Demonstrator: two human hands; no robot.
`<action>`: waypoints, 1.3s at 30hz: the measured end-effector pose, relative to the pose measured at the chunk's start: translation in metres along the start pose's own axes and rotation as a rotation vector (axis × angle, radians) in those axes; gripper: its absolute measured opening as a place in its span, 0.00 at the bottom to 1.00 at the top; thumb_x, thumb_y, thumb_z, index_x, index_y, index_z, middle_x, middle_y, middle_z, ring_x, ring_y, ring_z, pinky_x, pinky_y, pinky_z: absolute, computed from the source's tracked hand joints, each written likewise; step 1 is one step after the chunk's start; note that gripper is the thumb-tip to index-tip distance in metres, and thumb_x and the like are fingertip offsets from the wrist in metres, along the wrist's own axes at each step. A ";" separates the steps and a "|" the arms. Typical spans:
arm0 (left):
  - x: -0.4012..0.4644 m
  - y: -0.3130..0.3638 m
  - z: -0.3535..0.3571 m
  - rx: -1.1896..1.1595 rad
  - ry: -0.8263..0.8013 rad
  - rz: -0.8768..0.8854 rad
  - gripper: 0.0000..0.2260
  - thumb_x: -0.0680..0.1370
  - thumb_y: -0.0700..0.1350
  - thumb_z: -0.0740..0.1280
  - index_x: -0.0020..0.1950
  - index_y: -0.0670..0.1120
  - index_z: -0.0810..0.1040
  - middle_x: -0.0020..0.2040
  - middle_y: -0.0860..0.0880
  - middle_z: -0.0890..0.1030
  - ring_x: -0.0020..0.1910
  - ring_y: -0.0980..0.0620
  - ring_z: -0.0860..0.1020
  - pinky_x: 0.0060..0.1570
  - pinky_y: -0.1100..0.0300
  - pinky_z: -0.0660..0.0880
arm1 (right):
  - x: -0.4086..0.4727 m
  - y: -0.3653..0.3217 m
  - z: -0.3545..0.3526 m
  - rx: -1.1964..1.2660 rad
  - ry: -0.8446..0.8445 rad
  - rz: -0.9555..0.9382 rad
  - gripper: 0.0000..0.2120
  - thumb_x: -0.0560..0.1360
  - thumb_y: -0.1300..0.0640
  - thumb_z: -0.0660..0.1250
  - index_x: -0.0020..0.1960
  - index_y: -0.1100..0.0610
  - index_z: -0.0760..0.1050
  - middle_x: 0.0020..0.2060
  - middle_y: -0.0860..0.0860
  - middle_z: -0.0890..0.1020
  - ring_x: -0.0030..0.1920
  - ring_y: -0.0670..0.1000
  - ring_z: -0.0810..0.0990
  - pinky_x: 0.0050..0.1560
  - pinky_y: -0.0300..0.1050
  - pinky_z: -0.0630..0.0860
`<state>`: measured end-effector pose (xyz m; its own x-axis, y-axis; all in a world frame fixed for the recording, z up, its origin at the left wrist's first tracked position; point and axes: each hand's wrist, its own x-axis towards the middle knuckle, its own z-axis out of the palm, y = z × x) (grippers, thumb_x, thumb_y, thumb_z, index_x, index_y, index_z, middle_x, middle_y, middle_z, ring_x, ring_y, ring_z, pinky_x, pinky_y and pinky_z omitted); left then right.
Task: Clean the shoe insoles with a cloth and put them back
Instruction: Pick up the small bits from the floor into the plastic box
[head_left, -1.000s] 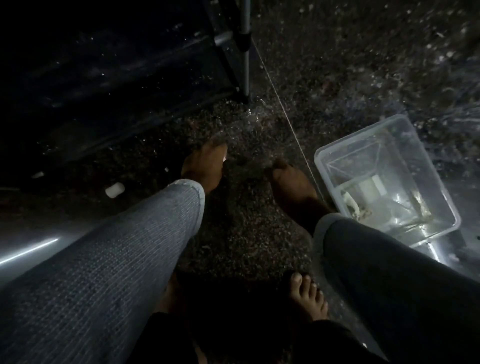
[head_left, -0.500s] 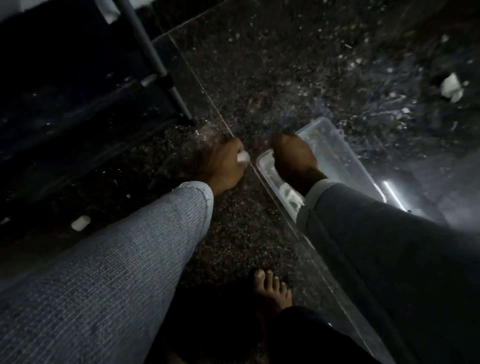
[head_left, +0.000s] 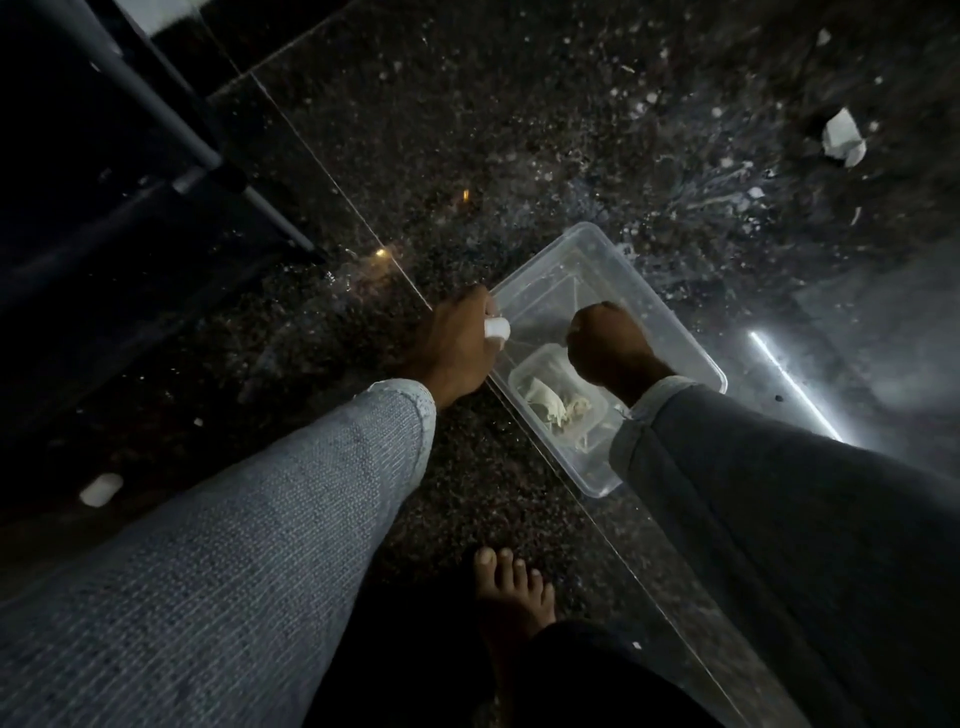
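On a dark speckled floor (head_left: 519, 130), a crumpled pale cloth (head_left: 553, 410) lies in a small inner tray inside a clear plastic tub (head_left: 670, 317). Above it the right hand (head_left: 610, 351) hangs fisted, its grip closed on nothing visible. The left hand (head_left: 457, 345) pinches a small white object (head_left: 133, 328) at the tub's rim. A bare foot (head_left: 511, 587) rests nearby.

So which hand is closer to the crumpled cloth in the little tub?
Right. The right hand hangs over the clear bin, just above the cloth. The left hand is outside the bin's left edge, holding something small and white.
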<state>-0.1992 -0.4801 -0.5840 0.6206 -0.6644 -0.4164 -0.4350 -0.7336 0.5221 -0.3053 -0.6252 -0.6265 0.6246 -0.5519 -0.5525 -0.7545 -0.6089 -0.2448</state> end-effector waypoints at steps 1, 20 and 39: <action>0.001 0.002 0.001 0.010 0.002 -0.004 0.12 0.76 0.43 0.70 0.58 0.46 0.74 0.58 0.45 0.78 0.53 0.47 0.78 0.43 0.58 0.73 | 0.001 0.003 0.001 0.002 -0.014 0.011 0.12 0.78 0.55 0.62 0.54 0.63 0.77 0.53 0.59 0.78 0.52 0.57 0.78 0.53 0.48 0.74; 0.010 -0.009 -0.011 0.045 0.150 0.027 0.13 0.74 0.37 0.70 0.57 0.43 0.73 0.58 0.43 0.77 0.56 0.46 0.77 0.46 0.60 0.72 | -0.012 -0.078 -0.025 0.409 0.100 -0.406 0.09 0.76 0.53 0.68 0.49 0.58 0.81 0.40 0.47 0.80 0.31 0.35 0.69 0.31 0.26 0.62; -0.001 -0.021 0.010 0.076 0.065 0.099 0.20 0.75 0.40 0.71 0.65 0.46 0.70 0.62 0.45 0.76 0.58 0.46 0.77 0.51 0.55 0.77 | 0.021 0.005 -0.008 0.132 0.147 -0.079 0.14 0.75 0.65 0.63 0.58 0.55 0.77 0.61 0.54 0.76 0.60 0.54 0.75 0.56 0.42 0.73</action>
<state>-0.1977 -0.4655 -0.6017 0.6121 -0.7251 -0.3154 -0.5429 -0.6754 0.4992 -0.2941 -0.6441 -0.6328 0.6982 -0.5883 -0.4079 -0.7158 -0.5787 -0.3907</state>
